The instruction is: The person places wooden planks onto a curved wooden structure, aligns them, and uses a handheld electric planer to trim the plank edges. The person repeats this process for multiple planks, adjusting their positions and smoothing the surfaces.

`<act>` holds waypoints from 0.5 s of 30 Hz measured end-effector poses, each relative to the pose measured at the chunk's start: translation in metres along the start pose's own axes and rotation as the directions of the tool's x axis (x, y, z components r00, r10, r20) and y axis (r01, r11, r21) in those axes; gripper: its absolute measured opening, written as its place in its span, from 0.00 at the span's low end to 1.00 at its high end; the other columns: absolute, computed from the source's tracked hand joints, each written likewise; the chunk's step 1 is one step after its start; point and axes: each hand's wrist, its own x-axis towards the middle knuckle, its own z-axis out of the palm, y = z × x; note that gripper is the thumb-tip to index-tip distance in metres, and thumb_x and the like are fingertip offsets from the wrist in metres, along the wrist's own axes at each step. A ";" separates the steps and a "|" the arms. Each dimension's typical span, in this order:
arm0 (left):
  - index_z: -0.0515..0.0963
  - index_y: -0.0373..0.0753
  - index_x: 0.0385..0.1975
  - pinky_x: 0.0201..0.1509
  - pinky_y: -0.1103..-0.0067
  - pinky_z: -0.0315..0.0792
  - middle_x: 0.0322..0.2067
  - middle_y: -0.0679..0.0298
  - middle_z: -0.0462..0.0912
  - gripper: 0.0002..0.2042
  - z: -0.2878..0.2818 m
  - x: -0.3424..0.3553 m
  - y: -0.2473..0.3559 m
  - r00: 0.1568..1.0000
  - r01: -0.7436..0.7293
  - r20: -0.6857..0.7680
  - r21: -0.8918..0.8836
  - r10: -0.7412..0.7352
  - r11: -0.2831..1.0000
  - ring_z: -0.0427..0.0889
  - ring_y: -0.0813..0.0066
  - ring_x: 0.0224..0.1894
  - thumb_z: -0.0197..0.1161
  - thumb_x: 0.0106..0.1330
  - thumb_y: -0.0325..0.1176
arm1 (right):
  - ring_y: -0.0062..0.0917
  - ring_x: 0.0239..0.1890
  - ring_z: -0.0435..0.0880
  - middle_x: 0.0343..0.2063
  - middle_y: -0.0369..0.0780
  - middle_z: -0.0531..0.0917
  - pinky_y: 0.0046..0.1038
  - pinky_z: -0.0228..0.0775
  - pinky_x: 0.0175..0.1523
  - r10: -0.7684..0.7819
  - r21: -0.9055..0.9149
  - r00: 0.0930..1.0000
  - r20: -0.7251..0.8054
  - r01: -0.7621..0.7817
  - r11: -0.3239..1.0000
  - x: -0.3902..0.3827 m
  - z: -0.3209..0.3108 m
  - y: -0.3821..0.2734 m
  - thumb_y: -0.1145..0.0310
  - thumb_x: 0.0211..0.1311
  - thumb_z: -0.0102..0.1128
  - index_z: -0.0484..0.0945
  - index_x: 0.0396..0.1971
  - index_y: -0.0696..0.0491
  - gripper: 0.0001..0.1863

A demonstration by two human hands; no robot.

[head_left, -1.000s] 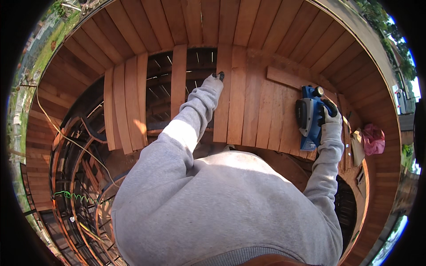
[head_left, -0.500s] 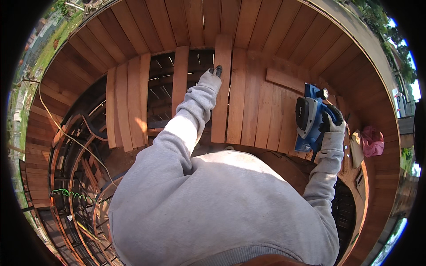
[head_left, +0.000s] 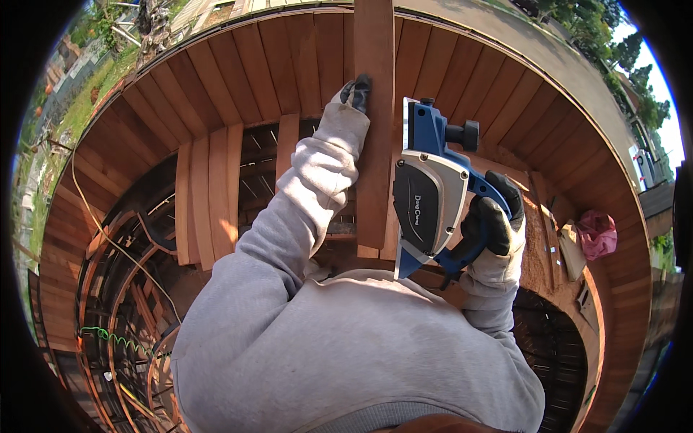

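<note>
My left hand (head_left: 352,97), in a grey glove with dark fingertips, grips a long reddish wooden plank (head_left: 374,144) that stands raised toward the camera. My right hand (head_left: 493,229), gloved the same way, is closed around the handle of a blue and grey electric hand planer (head_left: 427,196), held up just right of the plank. Grey sweatshirt sleeves and my torso fill the lower middle of the view.
Below is a curved deck of reddish boards (head_left: 216,94) over a dark metal frame with open gaps (head_left: 137,303). Loose boards (head_left: 209,195) lie at left. A pink cloth (head_left: 596,232) lies at right beside small wood offcuts (head_left: 569,249). A green coiled cord (head_left: 108,337) sits lower left.
The plank under my left hand has been lifted off the deck and brought much closer. The planer has risen with my right hand and moved left, next to the plank.
</note>
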 end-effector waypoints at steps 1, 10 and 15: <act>0.79 0.36 0.51 0.45 0.78 0.73 0.35 0.60 0.85 0.20 -0.002 -0.003 0.004 0.999 -0.037 0.017 0.034 0.037 0.999 0.81 0.67 0.38 0.53 0.77 0.49 | 0.15 0.23 0.75 0.26 0.32 0.79 0.18 0.69 0.27 0.010 0.028 1.000 0.025 -0.011 1.000 0.001 0.002 0.000 0.64 0.60 0.67 0.74 0.57 0.55 0.26; 0.78 0.36 0.51 0.44 0.79 0.73 0.37 0.59 0.85 0.22 0.009 -0.012 -0.008 0.959 0.204 0.271 -0.449 -0.085 0.870 0.80 0.70 0.39 0.53 0.77 0.51 | 0.19 0.22 0.78 0.28 0.37 0.80 0.21 0.73 0.27 0.015 0.176 1.000 0.019 -0.018 0.984 -0.004 0.010 0.003 0.70 0.60 0.66 0.76 0.56 0.55 0.23; 0.77 0.35 0.49 0.46 0.78 0.72 0.40 0.59 0.84 0.21 0.017 -0.019 -0.031 0.968 0.132 0.251 -0.538 0.009 0.832 0.80 0.69 0.40 0.52 0.78 0.49 | 0.17 0.23 0.77 0.29 0.35 0.80 0.21 0.73 0.28 -0.012 0.198 1.000 0.015 0.009 0.980 0.000 0.015 0.003 0.67 0.62 0.67 0.75 0.57 0.54 0.23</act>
